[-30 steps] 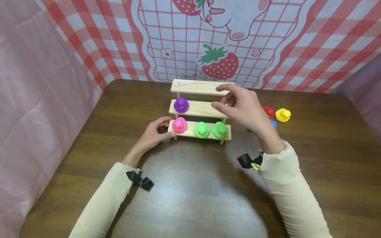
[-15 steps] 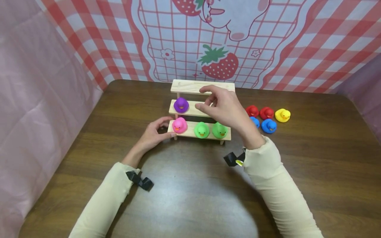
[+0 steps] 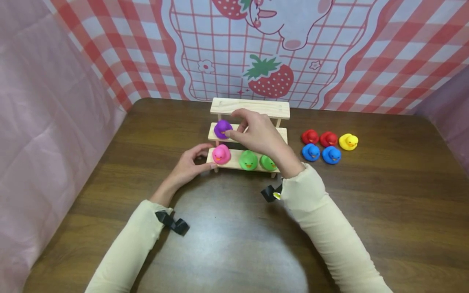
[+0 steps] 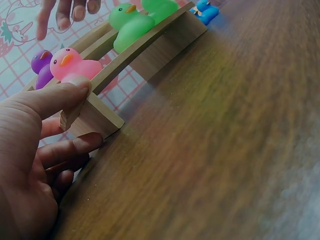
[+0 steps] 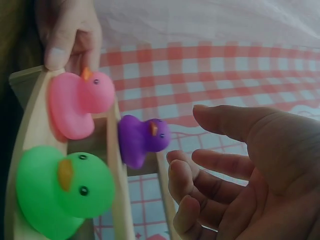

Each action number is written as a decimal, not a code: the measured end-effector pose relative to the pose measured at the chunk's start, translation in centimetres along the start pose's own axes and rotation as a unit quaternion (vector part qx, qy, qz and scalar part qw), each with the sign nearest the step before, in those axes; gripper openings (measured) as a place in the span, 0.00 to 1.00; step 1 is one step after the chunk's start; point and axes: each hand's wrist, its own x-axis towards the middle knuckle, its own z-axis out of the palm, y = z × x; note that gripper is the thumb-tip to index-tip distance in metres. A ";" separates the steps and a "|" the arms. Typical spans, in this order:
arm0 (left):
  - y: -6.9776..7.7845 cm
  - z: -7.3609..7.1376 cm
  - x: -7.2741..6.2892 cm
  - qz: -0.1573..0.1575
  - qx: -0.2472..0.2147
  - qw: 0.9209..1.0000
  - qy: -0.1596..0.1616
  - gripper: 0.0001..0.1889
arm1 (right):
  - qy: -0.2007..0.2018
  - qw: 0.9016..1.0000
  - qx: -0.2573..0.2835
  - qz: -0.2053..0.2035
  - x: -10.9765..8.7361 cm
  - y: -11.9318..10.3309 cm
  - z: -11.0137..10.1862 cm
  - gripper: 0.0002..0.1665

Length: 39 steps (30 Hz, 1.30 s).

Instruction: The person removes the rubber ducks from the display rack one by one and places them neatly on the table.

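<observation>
A three-tier wooden display shelf stands at the back of the table. My left hand grips the left end of its bottom tier, thumb on top and fingers at the side and below. On that tier sit a pink rubber duck and two green rubber ducks. The purple rubber duck is at the left of the middle tier. My right hand hovers over this tier, holding nothing; its spread thumb and fingers are close to the purple duck, with a gap showing in the right wrist view.
Right of the shelf, two red ducks, two blue ducks and a yellow duck stand on the brown wooden table. Behind hangs a red-checked cloth; pink fabric covers the left side.
My right hand has moved left along the shelf, from its right end to the purple duck, uncovering the red and blue ducks. The left hand and shelf have stayed put.
</observation>
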 end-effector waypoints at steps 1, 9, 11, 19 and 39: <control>0.0 0.0 0.0 0.000 0.000 1.000 0.000 0.32 | -0.003 1.000 -0.002 0.002 0.1 0.0 0.2 0.31; -0.1 0.1 0.2 -0.001 0.003 1.000 -0.001 0.32 | -0.027 0.999 0.010 0.029 0.9 0.3 1.3 0.32; -0.1 0.1 0.2 -0.002 0.001 1.000 -0.002 0.33 | -0.031 0.999 0.010 0.033 1.1 0.3 1.5 0.32; -0.2 0.1 0.2 0.003 0.005 1.000 0.002 0.33 | -0.042 0.998 -0.011 0.041 1.7 0.0 2.0 0.33; -0.2 0.0 0.1 0.005 0.003 1.000 0.002 0.32 | -0.034 0.998 -0.024 0.039 2.0 0.4 2.5 0.31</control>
